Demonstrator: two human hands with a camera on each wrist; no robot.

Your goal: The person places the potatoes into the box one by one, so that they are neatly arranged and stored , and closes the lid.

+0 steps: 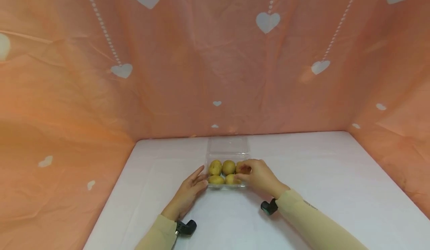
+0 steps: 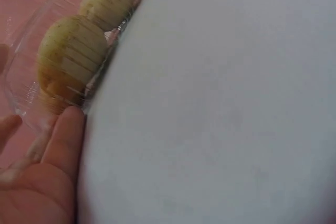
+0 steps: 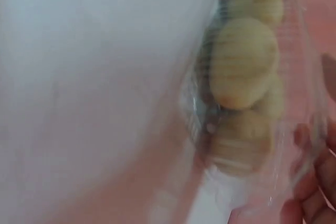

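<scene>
A clear plastic clamshell box [image 1: 226, 186] holds several yellow-brown potatoes [image 1: 228, 167] in two rows, seen through its ribbed wall in both wrist views. My left hand [image 1: 188, 194] rests at the box's left end with fingers extended and the thumb tip at the front corner. My right hand [image 1: 261, 176] is over the right end, thumb and fingers loosely bent around its rim, partly covering a potato [image 1: 239, 167] at the back right. In the right wrist view, bent fingers [image 3: 315, 192] show beside the box wall, with no potato visible between them.
The box's hinged lid [image 1: 228, 144] lies folded back toward the rear. White cloth [image 1: 161, 168] covers the table. An orange-pink curtain [image 1: 188, 108] with white hearts encloses the back and sides. Black wrist cameras [image 1: 186, 227] sit at both cuffs.
</scene>
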